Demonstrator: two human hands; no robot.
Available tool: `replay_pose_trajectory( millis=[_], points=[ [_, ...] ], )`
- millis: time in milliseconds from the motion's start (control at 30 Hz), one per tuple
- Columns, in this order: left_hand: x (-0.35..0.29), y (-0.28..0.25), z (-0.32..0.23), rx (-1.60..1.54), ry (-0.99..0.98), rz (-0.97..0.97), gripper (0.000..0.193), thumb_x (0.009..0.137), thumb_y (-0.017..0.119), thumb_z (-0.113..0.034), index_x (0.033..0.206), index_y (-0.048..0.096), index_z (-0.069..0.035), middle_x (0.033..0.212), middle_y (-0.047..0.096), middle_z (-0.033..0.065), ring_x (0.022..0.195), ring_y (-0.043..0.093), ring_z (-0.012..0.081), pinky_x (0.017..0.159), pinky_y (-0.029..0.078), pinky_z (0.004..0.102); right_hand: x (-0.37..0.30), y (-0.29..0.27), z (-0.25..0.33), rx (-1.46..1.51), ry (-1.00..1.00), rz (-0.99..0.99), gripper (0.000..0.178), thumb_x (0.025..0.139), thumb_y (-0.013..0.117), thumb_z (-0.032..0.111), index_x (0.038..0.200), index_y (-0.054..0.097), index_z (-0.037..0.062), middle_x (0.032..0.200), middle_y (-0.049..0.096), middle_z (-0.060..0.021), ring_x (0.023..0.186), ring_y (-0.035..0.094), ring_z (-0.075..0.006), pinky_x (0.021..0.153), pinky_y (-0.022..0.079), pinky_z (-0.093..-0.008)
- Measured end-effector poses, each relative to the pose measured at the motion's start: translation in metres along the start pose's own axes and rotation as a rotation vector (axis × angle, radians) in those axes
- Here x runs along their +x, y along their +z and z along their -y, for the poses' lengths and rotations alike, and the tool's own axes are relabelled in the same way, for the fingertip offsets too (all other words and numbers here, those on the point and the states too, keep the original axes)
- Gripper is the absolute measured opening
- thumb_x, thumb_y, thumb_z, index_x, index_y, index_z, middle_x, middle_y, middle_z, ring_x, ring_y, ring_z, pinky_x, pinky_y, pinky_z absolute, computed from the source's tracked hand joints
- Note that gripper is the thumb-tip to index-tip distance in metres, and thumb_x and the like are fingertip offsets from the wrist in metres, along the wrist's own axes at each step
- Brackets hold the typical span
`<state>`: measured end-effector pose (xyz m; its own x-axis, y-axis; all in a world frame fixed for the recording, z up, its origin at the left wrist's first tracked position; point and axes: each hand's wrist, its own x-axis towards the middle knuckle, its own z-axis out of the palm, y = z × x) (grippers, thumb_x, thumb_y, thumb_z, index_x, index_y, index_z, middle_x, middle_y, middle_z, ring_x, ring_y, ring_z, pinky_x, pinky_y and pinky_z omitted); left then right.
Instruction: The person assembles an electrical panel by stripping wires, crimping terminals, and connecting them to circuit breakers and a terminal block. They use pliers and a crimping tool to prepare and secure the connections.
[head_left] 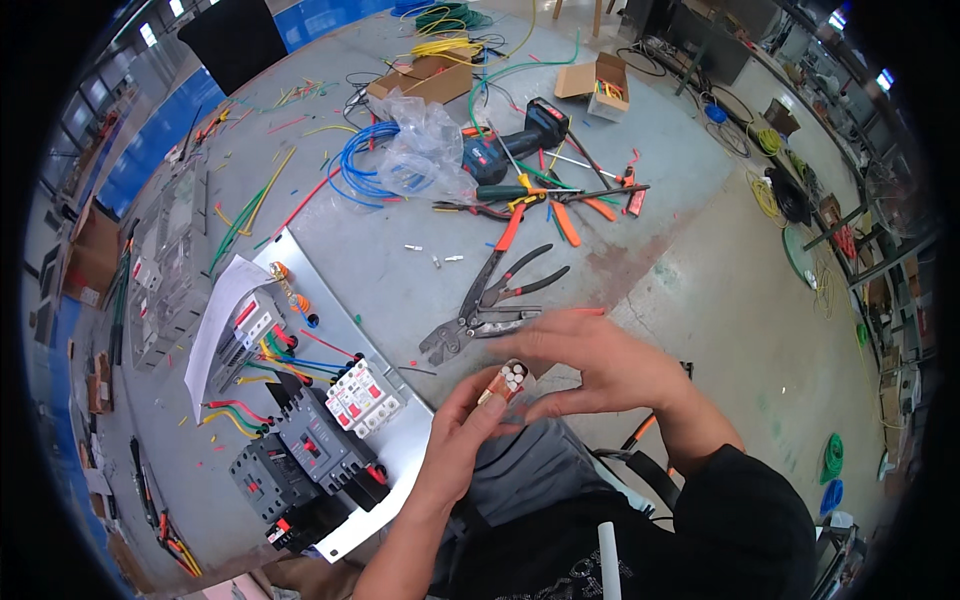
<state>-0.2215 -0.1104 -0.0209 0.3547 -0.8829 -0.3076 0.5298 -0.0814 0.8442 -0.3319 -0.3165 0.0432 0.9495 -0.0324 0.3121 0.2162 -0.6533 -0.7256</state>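
My left hand grips a small clear bag of parts between thumb and fingers, above my lap. Several round whitish ends and some copper-orange colour show in it; their exact kind I cannot make out. My right hand hovers just right of the bag, its fingers slightly blurred and spread apart from the thumb. Beyond my hands, a crimping tool and a pair of dark-handled pliers lie on the grey table. To the left, a metal plate carries a white breaker block and a black moulded-case breaker.
A paper sheet leans over the plate's wired parts. Farther back lie a cordless drill, a coil of blue wire, a crumpled plastic bag and cardboard boxes. Grey enclosures stand at the left, among wire scraps.
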Motion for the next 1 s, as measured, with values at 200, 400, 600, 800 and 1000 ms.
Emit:
replay_pose_trajectory(
  millis=[200, 400, 600, 800, 1000],
  points=[
    [0.014, 0.015, 0.003, -0.119, -0.031, 0.092, 0.067, 0.110, 0.049, -0.046, 0.158, 0.035, -0.002, 0.146, 0.057, 0.0187, 0.126, 0.064, 0.0334, 0.098, 0.059, 0.0460, -0.022, -0.027, -0.036, 0.267, 0.356, -0.100, 0.055, 0.087, 0.083, 0.013, 0.139, 0.064, 0.0052, 0.102, 0.073, -0.0047, 0.084, 0.066, -0.0125, 0.079, 0.054, -0.0312],
    [0.001, 0.008, 0.015, -0.008, -0.094, 0.082, 0.062, 0.106, 0.063, -0.030, 0.156, 0.040, -0.001, 0.141, 0.060, 0.0202, 0.121, 0.067, 0.0299, 0.097, 0.059, 0.0426, -0.043, -0.106, -0.167, -0.077, 0.762, -0.409, 0.045, 0.088, 0.081, 0.037, 0.117, 0.075, 0.0027, 0.097, 0.076, -0.0087, 0.085, 0.070, -0.0154, 0.074, 0.054, -0.0325],
    [-0.020, -0.006, 0.038, 0.063, -0.153, 0.038, 0.050, 0.107, 0.063, -0.028, 0.148, 0.052, -0.001, 0.133, 0.066, 0.0164, 0.117, 0.068, 0.0249, 0.098, 0.057, 0.0379, -0.054, -0.135, -0.261, -0.582, 1.099, -0.703, 0.061, 0.077, 0.082, 0.059, 0.089, 0.075, -0.0004, 0.084, 0.076, -0.0181, 0.083, 0.074, -0.0326, 0.076, 0.056, -0.0428],
    [-0.028, -0.009, 0.057, 0.055, -0.149, 0.026, 0.045, 0.107, 0.063, -0.024, 0.144, 0.056, 0.000, 0.130, 0.069, 0.0143, 0.115, 0.069, 0.0228, 0.097, 0.057, 0.0360, -0.037, -0.150, -0.286, -0.520, 1.221, -0.619, 0.049, 0.071, 0.082, 0.045, 0.087, 0.073, 0.0002, 0.087, 0.076, -0.0197, 0.083, 0.074, -0.0327, 0.078, 0.056, -0.0434],
    [-0.038, -0.017, 0.072, 0.037, -0.137, 0.032, 0.040, 0.107, 0.063, -0.020, 0.142, 0.058, 0.000, 0.128, 0.070, 0.0137, 0.113, 0.069, 0.0215, 0.096, 0.057, 0.0345, -0.071, -0.156, -0.300, -0.202, 1.068, -0.840, 0.033, 0.082, 0.078, 0.030, 0.087, 0.071, -0.0016, 0.074, 0.070, -0.0118, 0.062, 0.067, -0.0210, 0.059, 0.053, -0.0356]
  ],
)
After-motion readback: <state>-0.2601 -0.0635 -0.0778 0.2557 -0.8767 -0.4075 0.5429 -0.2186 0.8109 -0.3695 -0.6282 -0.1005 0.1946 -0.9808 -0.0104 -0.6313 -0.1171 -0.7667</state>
